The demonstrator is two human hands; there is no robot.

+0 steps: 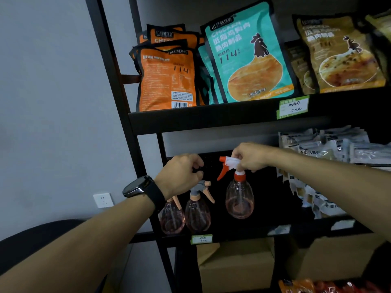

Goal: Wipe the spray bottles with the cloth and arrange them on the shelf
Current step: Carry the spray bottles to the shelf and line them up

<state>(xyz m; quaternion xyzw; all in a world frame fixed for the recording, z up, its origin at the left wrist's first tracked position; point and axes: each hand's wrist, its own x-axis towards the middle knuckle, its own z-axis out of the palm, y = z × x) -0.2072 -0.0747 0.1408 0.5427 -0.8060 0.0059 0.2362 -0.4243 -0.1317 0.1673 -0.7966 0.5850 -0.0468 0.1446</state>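
Note:
Three clear pinkish spray bottles are at the middle shelf (249, 233) of a black rack. My right hand (252, 155) grips the white-and-orange trigger head of the right bottle (239, 200), which hangs upright, seemingly just above the shelf. Left of it is a bottle with a grey-and-peach head (197, 212), and a third bottle (171, 218) is partly hidden behind my left wrist. My left hand (179, 178), with a black watch on the wrist, hovers above the grey-headed bottle with curled fingers. Whether it holds anything against the black back panel is unclear. No cloth is visible.
Orange, teal and brown chicken food packets (249, 60) fill the upper shelf. Pale packets (330, 149) crowd the right side of the middle shelf. Cardboard boxes (237, 267) stand below. A grey wall with a socket (103, 200) is on the left, a dark chair back (31, 240) at lower left.

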